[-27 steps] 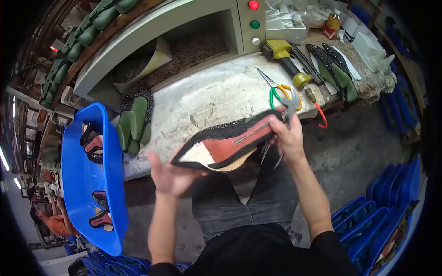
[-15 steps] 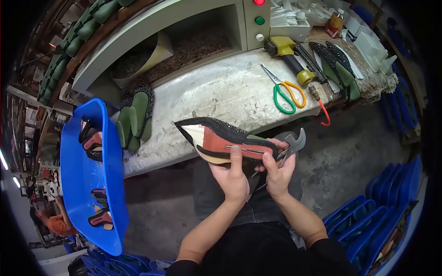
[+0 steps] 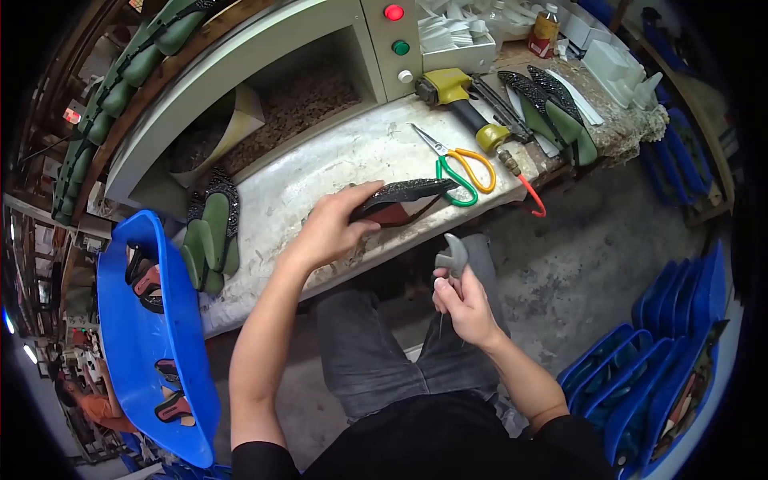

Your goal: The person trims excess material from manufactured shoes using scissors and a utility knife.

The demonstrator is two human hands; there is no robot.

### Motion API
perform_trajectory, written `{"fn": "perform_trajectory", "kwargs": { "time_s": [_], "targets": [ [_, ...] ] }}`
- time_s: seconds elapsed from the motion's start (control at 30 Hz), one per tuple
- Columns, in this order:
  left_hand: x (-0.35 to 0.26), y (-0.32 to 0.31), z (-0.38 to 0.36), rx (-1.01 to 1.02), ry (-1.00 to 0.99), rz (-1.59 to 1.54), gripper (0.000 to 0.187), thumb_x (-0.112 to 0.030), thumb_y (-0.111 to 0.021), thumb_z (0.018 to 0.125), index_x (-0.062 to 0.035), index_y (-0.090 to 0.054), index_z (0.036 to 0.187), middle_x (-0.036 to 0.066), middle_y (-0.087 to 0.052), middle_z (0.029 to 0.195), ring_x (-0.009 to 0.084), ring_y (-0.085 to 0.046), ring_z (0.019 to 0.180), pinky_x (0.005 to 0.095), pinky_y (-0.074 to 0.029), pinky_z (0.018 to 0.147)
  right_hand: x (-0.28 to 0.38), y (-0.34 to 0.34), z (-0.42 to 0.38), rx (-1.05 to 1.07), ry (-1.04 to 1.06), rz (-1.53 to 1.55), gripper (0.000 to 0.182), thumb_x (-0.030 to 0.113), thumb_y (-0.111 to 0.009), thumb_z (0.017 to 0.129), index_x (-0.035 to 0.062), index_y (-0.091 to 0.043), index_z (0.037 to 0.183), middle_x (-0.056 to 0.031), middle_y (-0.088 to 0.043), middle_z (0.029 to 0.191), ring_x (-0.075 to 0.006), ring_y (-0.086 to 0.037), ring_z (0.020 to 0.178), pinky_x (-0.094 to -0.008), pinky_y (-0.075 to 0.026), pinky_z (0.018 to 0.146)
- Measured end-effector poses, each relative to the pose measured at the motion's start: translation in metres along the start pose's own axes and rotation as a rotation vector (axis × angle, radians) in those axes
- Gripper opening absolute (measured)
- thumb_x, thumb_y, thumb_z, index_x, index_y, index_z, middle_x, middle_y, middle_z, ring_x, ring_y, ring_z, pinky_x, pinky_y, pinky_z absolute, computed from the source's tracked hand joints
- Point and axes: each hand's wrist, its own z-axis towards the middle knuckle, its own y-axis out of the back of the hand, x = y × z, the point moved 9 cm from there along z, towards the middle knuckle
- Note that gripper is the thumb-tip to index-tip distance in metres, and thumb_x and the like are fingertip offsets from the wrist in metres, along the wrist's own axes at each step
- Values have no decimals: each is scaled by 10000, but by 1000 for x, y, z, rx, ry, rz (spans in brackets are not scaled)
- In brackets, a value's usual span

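Observation:
My left hand (image 3: 332,228) is closed over a pointed black glitter shoe (image 3: 404,194) with a reddish sole side, held on its side at the workbench (image 3: 320,172). Part of the shoe is hidden behind my fingers. Over my lap, my right hand (image 3: 470,308) is wrapped around pincers (image 3: 453,256), whose grey curved metal head points up; their handles are mostly hidden in the palm. Just beyond the shoe lie scissors (image 3: 462,172) with one green and one yellow handle.
A yellow-and-black air tool (image 3: 464,104) lies behind the scissors. Glittery shoes on green lasts stand at the bench's left (image 3: 214,232) and right (image 3: 560,120). A blue tub (image 3: 180,352) holds shoe parts. Stacked blue bins (image 3: 640,392) stand at right. An orange-clad person (image 3: 100,408) is far left.
The shoe has moved from both hands over my lap to my left hand alone at the bench, turned over. My right hand has come away from it, keeping the pincers. The view has shifted.

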Motion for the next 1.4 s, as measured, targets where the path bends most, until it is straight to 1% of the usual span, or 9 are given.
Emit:
{"fn": "perform_trajectory", "kwargs": {
  "time_s": [0.1, 0.23, 0.4, 0.6, 0.73, 0.93, 1.1, 1.27, 1.4],
  "targets": [
    [19, -4, -16, -83, -84, -39, 543, 14, -747, 807, -11, -703, 1348, 133, -754, 1328, 348, -699, 1247, 435, -543, 1072, 11, -15, 5, 121, -14, -128, 202, 139, -611, 1071, -2, -573, 1210, -104, -726, 958, -184, -640, 686, -348, -515, 619],
    [32, 16, -31, -142, -138, -112, 512, 21, -746, 808, -16, -732, 1318, 133, -734, 1369, 326, -679, 1301, 421, -522, 1128, 51, -44, 32, 289, 191, -589, 176, 144, -598, 1072, -13, -568, 1145, -134, -726, 851, -282, -665, 646, -423, -495, 616],
    [50, 17, -40, -242, -217, -153, 501, 18, -752, 800, -31, -754, 1299, 127, -735, 1367, 312, -679, 1305, 424, -508, 1159, 68, -79, 66, 504, 139, -787, 172, 152, -615, 1052, -9, -554, 1049, -150, -729, 806, -326, -683, 679, -438, -510, 649],
    [54, 21, -41, -287, -218, -212, 476, 9, -753, 796, -36, -772, 1270, 132, -740, 1353, 315, -684, 1295, 424, -496, 1176, 81, -95, 90, 563, 237, -1094, 178, 140, -636, 1031, -4, -550, 1089, -174, -724, 768, -374, -693, 651, -466, -516, 618],
    [49, 24, -42, -294, -248, -162, 465, 2, -752, 796, -31, -774, 1259, 133, -759, 1313, 320, -694, 1277, 418, -484, 1190, 79, -98, 95, 478, 486, -1373, 179, 110, -642, 1014, 3, -538, 1114, -191, -716, 769, -407, -690, 627, -484, -504, 573],
    [54, 25, -43, -292, -209, -201, 467, -13, -743, 806, -44, -766, 1271, 145, -758, 1310, 328, -689, 1282, 423, -499, 1169, 78, -97, 96, 567, 469, -1347, 179, 86, -638, 1006, 11, -526, 1124, -185, -709, 754, -420, -684, 604, -481, -495, 541],
    [56, 22, -36, -184, -132, -177, 489, -67, -712, 881, -58, -700, 1370, 167, -678, 1445, 335, -605, 1393, 454, -475, 1174, 86, -103, 96, 533, 381, -1390, 167, 84, -641, 1003, 14, -522, 1097, -179, -697, 733, -427, -676, 611, -486, -498, 556],
    [50, 3, -16, 4, -127, 198, 574, -172, -659, 973, -91, -559, 1532, 160, -512, 1624, 345, -466, 1508, 468, -371, 1236, 81, -94, 94, 534, 376, -1385, 185, 80, -640, 1000, 9, -527, 1128, -182, -708, 767, -430, -689, 640, -494, -499, 562],
    [49, 1, -16, 77, -127, 157, 536, -332, -550, 1073, -94, -515, 1552, 182, -479, 1635, 373, -446, 1494, 508, -348, 1214, 90, -80, 89, 546, 237, -1074, 203, 77, -647, 994, 5, -524, 1138, -190, -721, 822, -431, -694, 657, -496, -493, 577]
  ]
}}
